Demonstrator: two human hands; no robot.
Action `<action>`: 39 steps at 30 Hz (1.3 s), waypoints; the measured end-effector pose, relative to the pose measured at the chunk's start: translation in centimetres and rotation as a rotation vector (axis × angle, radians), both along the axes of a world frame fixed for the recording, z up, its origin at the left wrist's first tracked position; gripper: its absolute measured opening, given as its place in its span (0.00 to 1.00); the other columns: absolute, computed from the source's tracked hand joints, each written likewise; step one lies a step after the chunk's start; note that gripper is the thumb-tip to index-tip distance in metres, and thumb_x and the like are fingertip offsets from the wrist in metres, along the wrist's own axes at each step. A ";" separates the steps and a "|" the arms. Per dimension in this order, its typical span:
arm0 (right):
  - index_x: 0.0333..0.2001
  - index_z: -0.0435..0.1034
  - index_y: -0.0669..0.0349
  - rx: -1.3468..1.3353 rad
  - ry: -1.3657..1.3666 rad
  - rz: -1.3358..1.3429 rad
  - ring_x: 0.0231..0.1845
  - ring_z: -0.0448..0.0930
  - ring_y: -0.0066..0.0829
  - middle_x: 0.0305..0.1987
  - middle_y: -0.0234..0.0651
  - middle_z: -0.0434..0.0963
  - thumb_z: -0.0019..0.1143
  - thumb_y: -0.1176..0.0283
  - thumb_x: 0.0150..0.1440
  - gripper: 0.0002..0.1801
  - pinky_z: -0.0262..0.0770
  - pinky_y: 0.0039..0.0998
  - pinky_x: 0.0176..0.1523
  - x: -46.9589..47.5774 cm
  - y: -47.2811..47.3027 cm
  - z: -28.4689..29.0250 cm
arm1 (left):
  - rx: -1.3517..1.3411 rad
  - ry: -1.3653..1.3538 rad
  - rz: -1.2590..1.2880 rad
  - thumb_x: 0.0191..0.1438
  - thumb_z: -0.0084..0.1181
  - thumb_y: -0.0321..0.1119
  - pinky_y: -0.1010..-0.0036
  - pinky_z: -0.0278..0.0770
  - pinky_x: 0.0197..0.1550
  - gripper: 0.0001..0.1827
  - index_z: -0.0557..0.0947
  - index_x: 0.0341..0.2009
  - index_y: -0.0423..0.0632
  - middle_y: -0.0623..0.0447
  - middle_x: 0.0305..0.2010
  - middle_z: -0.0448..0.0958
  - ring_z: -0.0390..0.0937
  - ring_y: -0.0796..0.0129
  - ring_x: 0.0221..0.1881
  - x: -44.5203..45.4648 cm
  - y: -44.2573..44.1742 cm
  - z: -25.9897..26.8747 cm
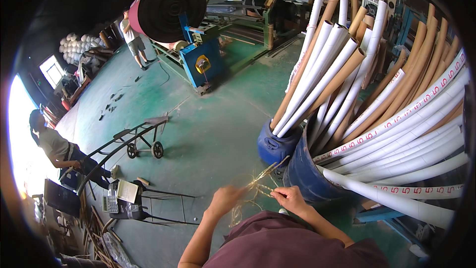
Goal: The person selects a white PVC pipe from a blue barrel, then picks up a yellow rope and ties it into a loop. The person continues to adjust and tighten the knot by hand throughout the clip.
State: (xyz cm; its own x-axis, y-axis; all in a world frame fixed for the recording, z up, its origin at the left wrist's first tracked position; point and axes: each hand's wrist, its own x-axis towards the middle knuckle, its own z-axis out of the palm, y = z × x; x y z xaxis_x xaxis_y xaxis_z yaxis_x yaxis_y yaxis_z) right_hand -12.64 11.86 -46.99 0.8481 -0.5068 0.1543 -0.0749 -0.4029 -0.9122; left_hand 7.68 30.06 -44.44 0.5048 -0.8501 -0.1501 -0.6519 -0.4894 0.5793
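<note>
Thin yellowish strands of twine or plastic cord [263, 175] fan out in front of my body, loosely tangled. My right hand [290, 197] pinches a strand between thumb and fingers. Blurred by motion, my left hand [227, 200] is at the left side of the strands; its fingertips cannot be made out. Some loose strands hang down between my hands, over the floor. Just beyond my right hand are a blue plastic barrel [271, 145] and a larger dark blue drum [303, 178], both holding upright cardboard tubes.
White and brown cardboard tubes [372, 137] lean across the right. A chair [128, 212] bearing a calculator [111, 204] and notebook [127, 190] is at left. A person [55, 145] holds a hand truck [122, 139]. Another person [131, 37] stands by a large roll [171, 7] on a machine.
</note>
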 end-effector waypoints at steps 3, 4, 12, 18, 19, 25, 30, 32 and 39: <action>0.33 0.78 0.64 -0.073 -0.095 0.043 0.17 0.73 0.32 0.22 0.47 0.76 0.63 0.70 0.57 0.07 0.68 0.30 0.24 0.2 0.8 -0.3 | -0.151 0.037 -0.054 0.64 0.52 0.41 0.69 0.75 0.38 0.17 0.84 0.38 0.38 0.47 0.30 0.81 0.79 0.64 0.33 -0.4 -0.5 -1.6; 0.34 0.78 0.64 -0.078 -0.083 0.035 0.18 0.74 0.38 0.23 0.49 0.76 0.63 0.71 0.57 0.07 0.69 0.32 0.25 0.2 0.8 -0.3 | -0.165 0.188 0.023 0.64 0.53 0.40 0.68 0.75 0.39 0.16 0.84 0.38 0.39 0.46 0.31 0.81 0.79 0.62 0.34 -0.7 -0.8 -2.1; 0.27 0.74 0.66 -0.141 -0.059 -0.011 0.17 0.73 0.19 0.17 0.40 0.73 0.60 0.73 0.60 0.10 0.65 0.28 0.21 0.2 0.2 -0.4 | -0.360 0.201 0.172 0.61 0.55 0.34 0.69 0.74 0.39 0.11 0.83 0.40 0.39 0.46 0.32 0.80 0.77 0.62 0.33 -1.5 -2.2 -1.4; 0.33 0.77 0.69 0.062 -0.027 -0.048 0.24 0.78 0.16 0.22 0.33 0.80 0.56 0.76 0.62 0.08 0.72 0.21 0.28 0.5 0.1 -0.5 | -0.557 0.288 0.203 0.65 0.51 0.30 0.77 0.68 0.28 0.09 0.80 0.40 0.38 0.54 0.25 0.72 0.67 0.77 0.25 -2.5 -3.1 -0.1; 0.33 0.77 0.71 0.057 -0.030 -0.052 0.25 0.80 0.17 0.23 0.34 0.80 0.56 0.77 0.61 0.07 0.74 0.20 0.29 0.6 0.1 -0.3 | -0.560 0.283 0.219 0.63 0.52 0.29 0.73 0.69 0.31 0.08 0.80 0.40 0.37 0.50 0.27 0.73 0.70 0.69 0.26 -2.9 -3.1 0.1; 0.35 0.77 0.72 0.091 -0.024 -0.055 0.28 0.83 0.20 0.26 0.36 0.82 0.58 0.78 0.60 0.06 0.77 0.21 0.33 1.1 0.2 1.9 | -0.627 0.078 0.200 0.57 0.55 0.24 0.62 0.73 0.35 0.04 0.80 0.38 0.39 0.42 0.32 0.75 0.75 0.48 0.32 -3.9 -3.7 1.7; 0.39 0.77 0.73 0.094 -0.125 -0.049 0.34 0.84 0.23 0.33 0.38 0.84 0.58 0.80 0.60 0.06 0.79 0.21 0.39 1.8 0.3 2.7 | -0.685 -0.236 0.045 0.56 0.56 0.19 0.68 0.75 0.30 0.06 0.79 0.39 0.40 0.45 0.35 0.75 0.76 0.54 0.30 -4.7 -3.8 2.0; 0.41 0.76 0.73 0.100 -0.134 -0.061 0.36 0.85 0.23 0.34 0.39 0.84 0.57 0.81 0.60 0.07 0.79 0.22 0.41 1.9 0.2 2.9 | -0.682 -0.251 0.038 0.55 0.56 0.18 0.66 0.75 0.31 0.08 0.78 0.40 0.40 0.45 0.36 0.75 0.76 0.52 0.31 -5.1 -3.8 2.1; 0.39 0.77 0.70 -0.112 -0.058 -0.031 0.34 0.84 0.25 0.35 0.39 0.83 0.57 0.82 0.59 0.05 0.77 0.23 0.41 -0.6 0.3 5.1 | -0.604 -0.201 0.018 0.55 0.56 0.17 0.64 0.76 0.30 0.10 0.77 0.42 0.40 0.44 0.38 0.74 0.76 0.51 0.31 -5.9 -3.3 2.4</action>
State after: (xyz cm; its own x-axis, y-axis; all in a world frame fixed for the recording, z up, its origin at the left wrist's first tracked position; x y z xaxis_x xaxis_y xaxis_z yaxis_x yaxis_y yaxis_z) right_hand -13.27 12.17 -41.93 0.8202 -0.5097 0.2597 -0.0376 -0.5010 -0.8646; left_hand 1.76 26.77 -42.07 0.4882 -0.7464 0.4524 -0.7715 -0.1267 0.6235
